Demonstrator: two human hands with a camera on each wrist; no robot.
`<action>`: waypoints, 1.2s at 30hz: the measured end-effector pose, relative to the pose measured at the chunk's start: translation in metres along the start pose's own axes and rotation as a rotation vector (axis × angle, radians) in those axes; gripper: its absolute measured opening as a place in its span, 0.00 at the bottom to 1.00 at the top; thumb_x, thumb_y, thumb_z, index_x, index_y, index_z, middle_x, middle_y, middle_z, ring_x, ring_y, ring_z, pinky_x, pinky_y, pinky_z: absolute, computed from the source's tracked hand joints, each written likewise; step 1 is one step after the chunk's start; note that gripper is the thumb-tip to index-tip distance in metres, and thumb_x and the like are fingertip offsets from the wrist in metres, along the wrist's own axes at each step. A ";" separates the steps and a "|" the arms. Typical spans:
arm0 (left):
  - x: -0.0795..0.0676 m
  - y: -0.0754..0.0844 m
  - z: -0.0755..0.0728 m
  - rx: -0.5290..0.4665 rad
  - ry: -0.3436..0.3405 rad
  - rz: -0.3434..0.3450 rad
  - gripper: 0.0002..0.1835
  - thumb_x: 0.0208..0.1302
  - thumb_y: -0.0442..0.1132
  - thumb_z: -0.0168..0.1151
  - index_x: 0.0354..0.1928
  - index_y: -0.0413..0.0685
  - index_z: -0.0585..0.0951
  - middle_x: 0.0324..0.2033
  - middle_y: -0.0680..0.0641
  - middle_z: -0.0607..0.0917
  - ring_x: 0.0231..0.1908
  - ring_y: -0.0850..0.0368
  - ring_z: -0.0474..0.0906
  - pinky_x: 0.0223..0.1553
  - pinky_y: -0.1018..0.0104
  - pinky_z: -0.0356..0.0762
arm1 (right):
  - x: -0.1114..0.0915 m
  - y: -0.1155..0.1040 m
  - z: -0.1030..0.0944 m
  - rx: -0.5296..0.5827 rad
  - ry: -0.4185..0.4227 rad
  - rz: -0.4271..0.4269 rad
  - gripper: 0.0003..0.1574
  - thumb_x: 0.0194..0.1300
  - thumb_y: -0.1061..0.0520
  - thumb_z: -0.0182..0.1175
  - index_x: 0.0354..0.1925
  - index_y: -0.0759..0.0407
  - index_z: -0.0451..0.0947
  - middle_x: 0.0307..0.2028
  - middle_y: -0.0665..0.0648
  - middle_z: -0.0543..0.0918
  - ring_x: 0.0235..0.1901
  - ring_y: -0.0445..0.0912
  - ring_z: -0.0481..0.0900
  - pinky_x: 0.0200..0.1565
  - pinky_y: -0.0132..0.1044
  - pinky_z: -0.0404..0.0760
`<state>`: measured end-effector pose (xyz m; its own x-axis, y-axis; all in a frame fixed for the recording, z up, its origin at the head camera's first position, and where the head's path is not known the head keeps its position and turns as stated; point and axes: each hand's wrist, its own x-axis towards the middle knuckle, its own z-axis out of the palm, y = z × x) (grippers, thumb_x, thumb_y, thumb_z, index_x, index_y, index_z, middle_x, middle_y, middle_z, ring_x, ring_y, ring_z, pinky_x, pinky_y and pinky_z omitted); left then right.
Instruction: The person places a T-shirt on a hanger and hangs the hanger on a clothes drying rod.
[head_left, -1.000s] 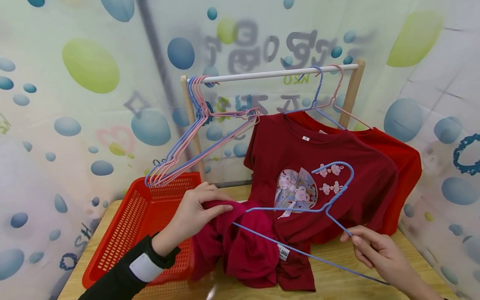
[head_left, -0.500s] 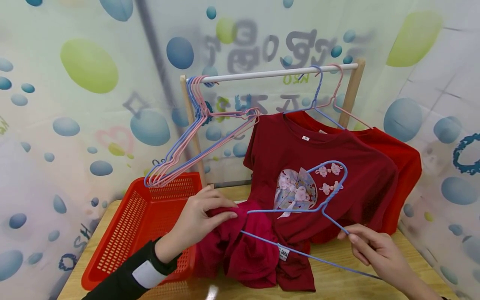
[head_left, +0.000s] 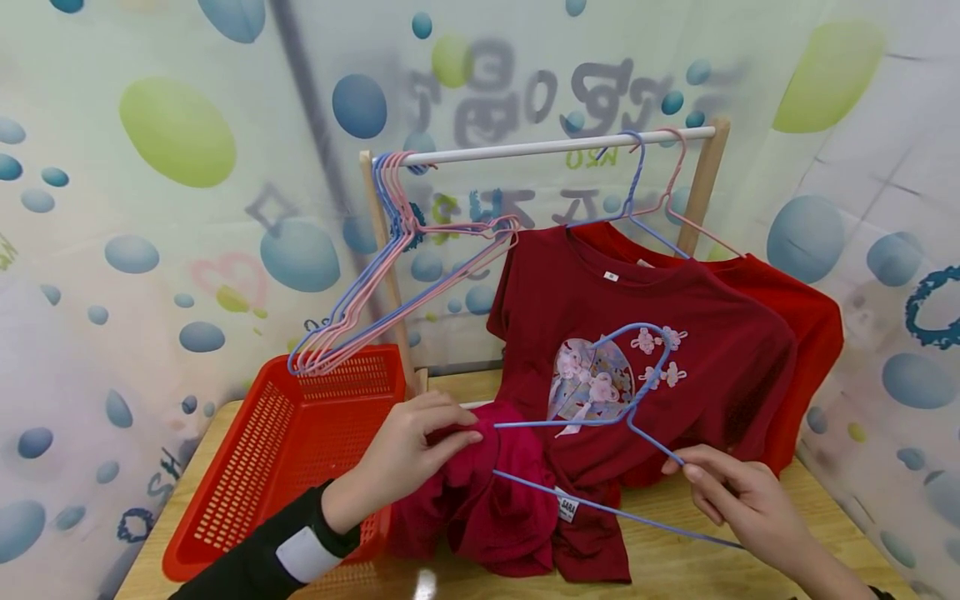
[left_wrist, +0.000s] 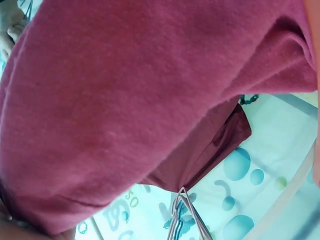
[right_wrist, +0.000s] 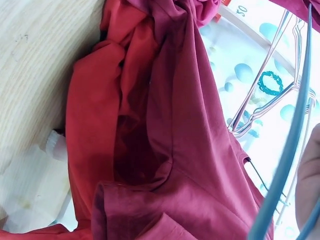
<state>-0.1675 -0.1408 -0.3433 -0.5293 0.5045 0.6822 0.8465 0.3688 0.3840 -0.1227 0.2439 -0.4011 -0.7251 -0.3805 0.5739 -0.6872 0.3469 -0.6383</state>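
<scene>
My left hand [head_left: 423, 446] pinches the edge of a crumpled magenta garment [head_left: 517, 533], whose cloth fills most of the left wrist view. My right hand [head_left: 742, 500] grips one shoulder of a blue wire clothes hanger [head_left: 600, 504], its hook pointing up. The hanger's left end reaches the garment beside my left fingertips, and the cloth hides its tip. Behind the hanger a dark red T-shirt [head_left: 637, 300] with a fan-shaped patch hangs on the rack, and a white label [head_left: 566, 505] shows below it. In the right wrist view the hanger's wire [right_wrist: 287, 165] crosses the right side.
A clothes rack with a white rail [head_left: 525, 150] stands at the back. Several pink and blue hangers [head_left: 390, 250] hang at its left end. A brighter red shirt [head_left: 810, 333] hangs behind the dark red one. An orange-red plastic basket [head_left: 225, 492] sits on the wooden table at left.
My right hand has moved the hanger leftwards, so its left end lies further into the magenta garment. My left hand has shifted slightly right, still pinching the cloth.
</scene>
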 end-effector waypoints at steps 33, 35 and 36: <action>0.003 -0.006 0.008 0.037 -0.030 -0.042 0.04 0.61 0.41 0.66 0.36 0.50 0.86 0.34 0.59 0.84 0.39 0.69 0.79 0.43 0.73 0.76 | 0.031 -0.006 0.019 -0.041 0.007 -0.117 0.27 0.58 0.81 0.53 0.46 0.55 0.79 0.17 0.38 0.67 0.16 0.28 0.61 0.17 0.21 0.60; 0.003 -0.007 0.009 0.032 -0.029 -0.042 0.04 0.61 0.40 0.66 0.36 0.49 0.86 0.34 0.59 0.84 0.39 0.69 0.79 0.44 0.73 0.76 | 0.032 -0.006 0.021 -0.039 0.009 -0.128 0.27 0.58 0.81 0.53 0.46 0.55 0.79 0.17 0.38 0.67 0.16 0.27 0.60 0.16 0.21 0.59; 0.003 -0.008 0.009 0.028 -0.027 -0.042 0.04 0.61 0.40 0.66 0.36 0.49 0.86 0.35 0.59 0.85 0.39 0.69 0.79 0.44 0.72 0.76 | 0.032 -0.006 0.021 -0.038 0.007 -0.128 0.27 0.59 0.81 0.53 0.46 0.54 0.79 0.17 0.39 0.67 0.16 0.27 0.60 0.16 0.21 0.58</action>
<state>-0.1762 -0.1349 -0.3498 -0.5658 0.5091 0.6486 0.8219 0.4112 0.3943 -0.1413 0.2114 -0.3898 -0.6316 -0.4180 0.6530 -0.7752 0.3280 -0.5399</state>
